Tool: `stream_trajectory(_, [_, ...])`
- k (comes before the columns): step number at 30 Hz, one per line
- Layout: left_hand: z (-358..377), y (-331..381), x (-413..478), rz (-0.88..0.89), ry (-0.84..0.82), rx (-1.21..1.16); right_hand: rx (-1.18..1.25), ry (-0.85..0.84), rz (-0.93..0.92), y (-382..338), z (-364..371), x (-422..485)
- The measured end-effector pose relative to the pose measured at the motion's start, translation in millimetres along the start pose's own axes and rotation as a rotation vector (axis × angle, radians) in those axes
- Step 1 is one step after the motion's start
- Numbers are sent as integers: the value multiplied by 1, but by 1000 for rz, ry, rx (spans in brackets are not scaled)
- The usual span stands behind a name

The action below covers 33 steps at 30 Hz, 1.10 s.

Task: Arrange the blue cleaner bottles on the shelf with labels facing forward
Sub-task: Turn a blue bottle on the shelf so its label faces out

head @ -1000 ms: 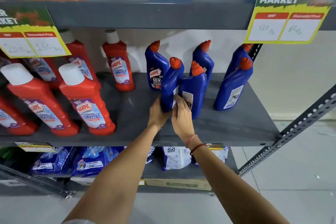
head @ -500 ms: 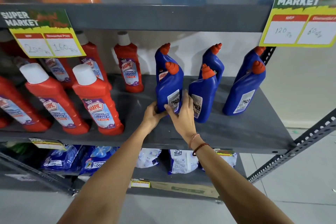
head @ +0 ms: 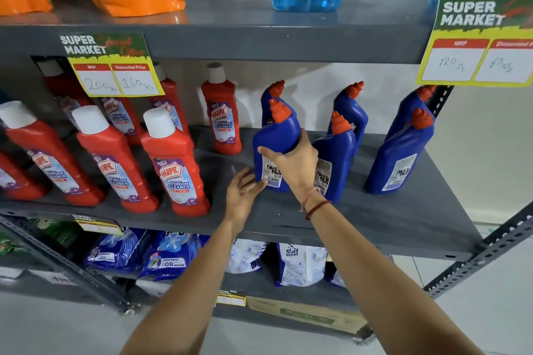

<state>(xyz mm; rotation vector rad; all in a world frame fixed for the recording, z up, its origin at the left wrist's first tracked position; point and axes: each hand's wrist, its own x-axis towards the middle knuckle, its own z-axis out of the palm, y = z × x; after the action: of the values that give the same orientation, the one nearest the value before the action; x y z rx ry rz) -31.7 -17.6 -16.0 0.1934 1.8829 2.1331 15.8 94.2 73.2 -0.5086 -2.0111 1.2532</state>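
A: On the grey shelf point(head: 389, 210), the front-left blue bottle point(head: 278, 135) shows its back label — mid-turn?

B: Yes. The right hand point(head: 294, 164) wraps its middle; the left hand point(head: 245, 190), fingers loosely spread, touches its base (not gripping). Next, twist it halfway round.

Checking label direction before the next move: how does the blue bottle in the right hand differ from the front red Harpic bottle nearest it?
The held blue bottle shows its back label with barcode; the red Harpic bottle shows its front label. The blue has an angled orange nozzle cap, the red a straight white cap. The right hand grips the blue; the red stands untouched. Both sit on the same grey shelf.
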Motion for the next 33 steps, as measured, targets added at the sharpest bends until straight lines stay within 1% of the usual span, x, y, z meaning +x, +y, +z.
stream_trajectory(1, [11,-4,-7,29,49,-23,-23,35,7,-3,2,0])
stream_trajectory(2, [22,-6,-13,63,66,-44,-50,58,10,-6,3,-1])
stream_trajectory(4, [45,-1,-24,148,30,-35,-89,82,3,-11,5,-5])
stream_trajectory(5, [54,5,-26,160,3,-34,-94,87,-3,-12,5,-8])
stream_trajectory(8, [61,12,-23,198,58,133,-88,62,-35,-11,6,-16])
stream_trajectory(9, [56,12,-20,199,73,146,-90,37,-61,-10,5,-17])
stream_trajectory(10, [50,10,-17,194,54,142,-96,5,-95,-9,2,-17])
stream_trajectory(11, [42,7,-13,179,2,142,-95,-39,-123,-8,0,-15])
stream_trajectory(12, [34,7,-10,163,-88,140,-72,-94,-125,-5,-2,-11])
stream_trajectory(14, [18,8,-1,98,-261,172,17,-244,-71,2,-3,0])
stream_trajectory(15, [12,10,4,54,-316,199,44,-334,-29,6,-4,6])
stream_trajectory(17, [3,14,9,-2,-373,257,68,-495,52,11,-5,14])
stream_trajectory(18, [-1,14,11,-14,-383,279,72,-524,71,13,-6,16])
stream_trajectory(19, [-2,15,12,-18,-378,297,63,-508,73,13,-6,17])
stream_trajectory(22, [-10,15,20,7,-322,334,47,-373,52,14,3,14])
stream_trajectory(25, [-17,14,30,16,-379,423,34,-271,69,20,17,5])
stream_trajectory(27, [-20,13,33,-7,-392,446,-5,-220,65,25,23,-2])
stream_trajectory(29, [-20,14,34,14,-402,477,-28,-169,56,28,27,-8])
stream_trajectory(33, [-12,24,37,-16,-398,419,-53,-112,55,33,28,-13])
